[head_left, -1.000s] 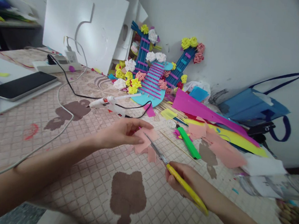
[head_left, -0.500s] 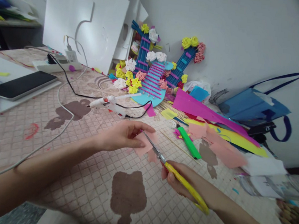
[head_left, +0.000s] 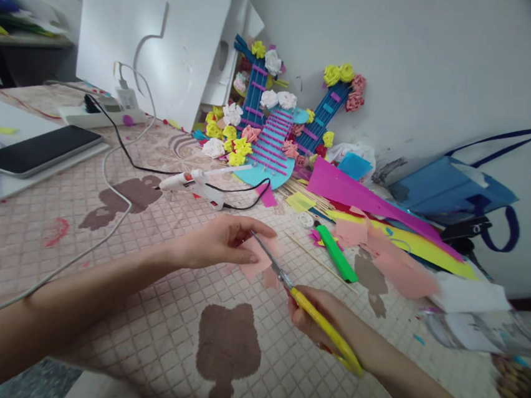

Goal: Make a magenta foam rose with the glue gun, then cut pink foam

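Note:
My left hand (head_left: pixel 224 242) pinches a small piece of pink paper (head_left: pixel 255 267) between thumb and fingers above the table. Yellow-handled scissors (head_left: pixel 323 326) are gripped in my right hand (head_left: pixel 317 316), with their metal blades pointing up and left across the paper. The blade tips reach close to my left fingertips. Part of the paper hangs below the blades, near my right fingers. Beyond my left hand lies a white glue gun (head_left: pixel 191 185) with a black cord.
Right of my hands lie a green box cutter (head_left: pixel 336 254), pink paper strips (head_left: pixel 398 262) and a magenta sheet (head_left: pixel 369 199). Behind stands a flower-decorated craft model (head_left: pixel 271 140). A phone (head_left: pixel 38 149) lies left; a white cable (head_left: pixel 97 239) crosses my left forearm.
The scissors have shifted slightly up and left over the pink paper, and their handle has swung a little left with my right hand. My left hand stays nearly still.

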The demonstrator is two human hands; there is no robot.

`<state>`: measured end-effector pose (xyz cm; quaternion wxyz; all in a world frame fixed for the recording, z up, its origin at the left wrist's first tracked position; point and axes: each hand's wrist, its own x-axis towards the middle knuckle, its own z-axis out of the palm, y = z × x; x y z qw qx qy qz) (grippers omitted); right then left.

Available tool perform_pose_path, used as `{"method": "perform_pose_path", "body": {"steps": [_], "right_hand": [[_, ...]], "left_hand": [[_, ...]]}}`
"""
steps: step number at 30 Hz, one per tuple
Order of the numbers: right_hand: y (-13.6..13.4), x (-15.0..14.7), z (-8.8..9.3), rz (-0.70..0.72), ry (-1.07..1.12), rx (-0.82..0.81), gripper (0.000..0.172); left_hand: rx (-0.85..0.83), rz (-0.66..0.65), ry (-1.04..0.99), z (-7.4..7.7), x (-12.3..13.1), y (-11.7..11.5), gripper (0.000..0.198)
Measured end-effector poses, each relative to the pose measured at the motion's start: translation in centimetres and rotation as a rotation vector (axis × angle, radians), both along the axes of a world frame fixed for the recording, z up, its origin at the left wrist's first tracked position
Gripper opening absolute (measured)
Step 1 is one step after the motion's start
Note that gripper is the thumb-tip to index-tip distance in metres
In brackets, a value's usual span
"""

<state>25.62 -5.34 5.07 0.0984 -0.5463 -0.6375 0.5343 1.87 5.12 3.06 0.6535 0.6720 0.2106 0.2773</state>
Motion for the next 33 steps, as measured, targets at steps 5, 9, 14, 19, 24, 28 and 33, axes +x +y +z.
{"method": "perform_pose_path", "body": {"steps": [5,9,14,19,24,28,33], "right_hand": [[-0.3,0.6,-0.8,-0.073,0.017,-0.007,0.028],[-0.8,1.7,-0.8,-0.139,0.036,-0.02,0.044],[-1.3,2.5,-0.9,-0.151,0.079,0.01,0.057],[-0.7,1.6,-1.0,-0.214,0.113,0.048,0.057],[1.3,-1.2,-0.6,-0.363,0.124,0.183,0.041],[2.5,-3.6,-1.0,-0.382,0.244,0.203,0.033],[3.2,-4.9,-1.7,-0.368,0.302,0.243,0.02]], "left_hand": [[0.023,-0.008,0.017,-0.2,-0.1,0.4,0.045],[0.129,-0.023,0.101,-0.7,-0.1,0.5,0.04],[0.346,-0.014,0.329,-1.6,0.2,-0.1,0.063],[0.305,-0.043,0.287,-1.9,0.0,0.1,0.083],[0.059,-0.042,0.175,-1.4,-0.1,0.4,0.084],[-0.01,-0.031,0.135,-0.9,0.2,0.1,0.08],[0.007,-0.06,0.098,-0.8,0.1,0.0,0.068]]}}
